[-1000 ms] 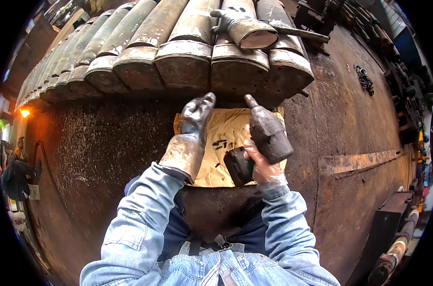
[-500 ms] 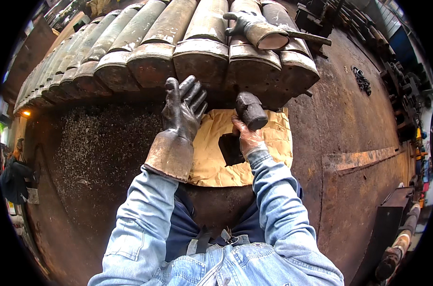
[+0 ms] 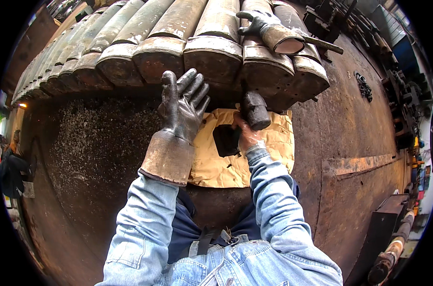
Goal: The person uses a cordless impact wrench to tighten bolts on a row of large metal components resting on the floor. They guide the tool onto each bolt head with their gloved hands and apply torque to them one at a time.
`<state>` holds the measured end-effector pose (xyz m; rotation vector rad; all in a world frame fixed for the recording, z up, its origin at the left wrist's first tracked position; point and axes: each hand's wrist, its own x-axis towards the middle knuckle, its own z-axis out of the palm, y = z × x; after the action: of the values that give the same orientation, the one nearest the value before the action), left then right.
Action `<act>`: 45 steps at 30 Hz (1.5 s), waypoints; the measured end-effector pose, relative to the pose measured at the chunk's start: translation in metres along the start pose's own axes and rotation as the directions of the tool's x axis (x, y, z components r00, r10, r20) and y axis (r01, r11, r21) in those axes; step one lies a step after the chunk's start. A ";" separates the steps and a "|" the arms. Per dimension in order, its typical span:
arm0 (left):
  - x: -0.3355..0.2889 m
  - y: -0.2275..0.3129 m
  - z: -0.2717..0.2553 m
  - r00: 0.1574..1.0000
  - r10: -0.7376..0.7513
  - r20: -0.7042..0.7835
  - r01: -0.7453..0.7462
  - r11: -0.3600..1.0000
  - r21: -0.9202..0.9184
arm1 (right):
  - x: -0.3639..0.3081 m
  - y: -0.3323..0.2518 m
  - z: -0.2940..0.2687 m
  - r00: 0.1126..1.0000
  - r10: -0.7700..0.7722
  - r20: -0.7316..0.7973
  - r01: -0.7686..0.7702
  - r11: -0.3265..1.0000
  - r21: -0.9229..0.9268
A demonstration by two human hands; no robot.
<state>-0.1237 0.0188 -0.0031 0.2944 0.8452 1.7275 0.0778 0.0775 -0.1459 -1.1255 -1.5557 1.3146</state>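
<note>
My left hand (image 3: 180,107), in a dark, shiny work glove with a stained tan cuff, is raised with fingers spread, holding nothing. My right hand (image 3: 248,136), without a thick glove, is wrapped round a hammer with a thick, dark, blunt head (image 3: 257,114). Its handle is mostly hidden. Below it lies a creased sheet of brown paper (image 3: 209,167). A black angular shape (image 3: 227,141) shows against the paper, left of my right fingers; what it is I cannot tell. A second dark glove (image 3: 273,31) with a tan cuff rests on the metal cylinders beyond my hands.
A long row of worn metal cylinders (image 3: 171,21) crosses the far side. A rod (image 3: 323,44) sticks out beside the spare glove. A chain (image 3: 363,87) lies on the rusty metal floor (image 3: 350,128) at right. A dark box (image 3: 386,219) stands near the right edge.
The view has shifted slightly. My left fingers have spread a little wider. The hammer and right hand have moved slightly, and the black shape sits a little farther up and left on the paper.
</note>
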 end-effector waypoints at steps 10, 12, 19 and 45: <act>0.001 -0.002 0.009 1.000 -0.011 0.012 0.011 1.000 -0.007 | 0.001 -0.008 0.008 0.989 0.147 -0.017 -0.130 0.915 0.383; 0.001 0.000 0.008 1.000 -0.007 0.001 0.007 1.000 -0.020 | 0.004 0.000 0.010 0.985 0.170 0.029 -0.166 0.885 0.435; 0.001 -0.001 0.006 1.000 -0.003 0.011 0.003 1.000 -0.024 | 0.005 0.014 0.007 0.979 0.201 0.023 -0.202 0.965 0.169; 0.016 -0.028 -0.004 0.995 -0.044 -0.092 0.059 0.984 0.166 | 0.031 0.042 -0.023 0.965 -0.258 0.038 0.229 0.768 -0.599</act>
<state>-0.1109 0.0350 -0.0287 0.3082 1.0572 1.6332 0.0962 0.1162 -0.1832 -1.2515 -2.0800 0.6126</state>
